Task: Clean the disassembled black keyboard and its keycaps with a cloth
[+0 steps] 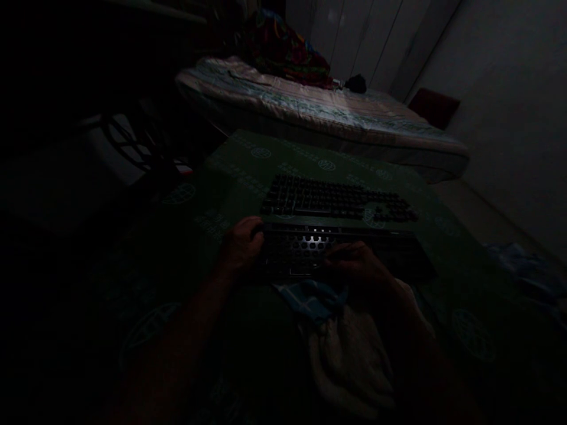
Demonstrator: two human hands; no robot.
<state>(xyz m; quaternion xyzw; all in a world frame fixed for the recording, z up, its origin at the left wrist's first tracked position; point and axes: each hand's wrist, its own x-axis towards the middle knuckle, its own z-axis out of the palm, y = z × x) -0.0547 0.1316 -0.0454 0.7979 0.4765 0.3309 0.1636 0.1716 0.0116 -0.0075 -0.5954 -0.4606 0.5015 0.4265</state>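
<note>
A dark keyboard base lies across the green sheet, its middle showing round openings where a patch of light falls. My left hand grips its left end, thumb over the edge. Over the middle of the base is my right hand, fingers drawn together near the lower edge; whatever they pinch is lost in the dark. Just behind the base, black keycaps are laid out in keyboard order. A blue checked cloth and a pale cloth lie below my right wrist.
The printed green sheet covers the surface under the keyboard. Beyond it stands a bed with a dark patterned blanket. A wheel shows at the left, and crumpled fabric lies at the right. The room is very dim.
</note>
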